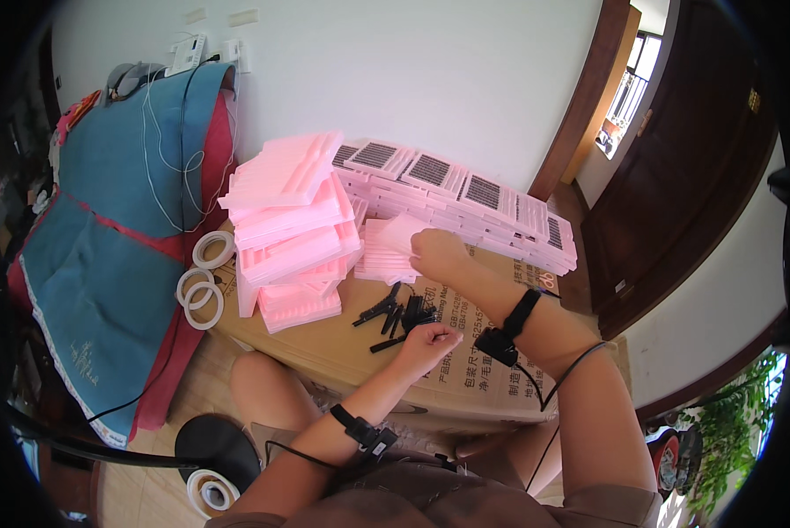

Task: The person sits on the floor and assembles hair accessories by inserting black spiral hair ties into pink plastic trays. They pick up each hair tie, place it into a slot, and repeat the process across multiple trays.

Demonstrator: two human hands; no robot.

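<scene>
My right hand (439,255) is closed at the edge of a thin pale-pink sheet (400,232), which lies over a ridged pink foam tray (379,262) on a cardboard box (351,352). Nearer to me, my left hand (428,347) has its fingers curled together; whatever they may pinch is too small to make out. Just beyond it lies a loose heap of short black strips (395,319). To the left rises an uneven stack of ridged pink foam trays (293,220).
Behind, along the white wall, pink trays filled with dark rows (487,192) stand in piles. White tape rolls (203,304) lie at the box's left edge. A blue cloth with red edging (122,211) covers something at left. A black round stool (219,449) stands below.
</scene>
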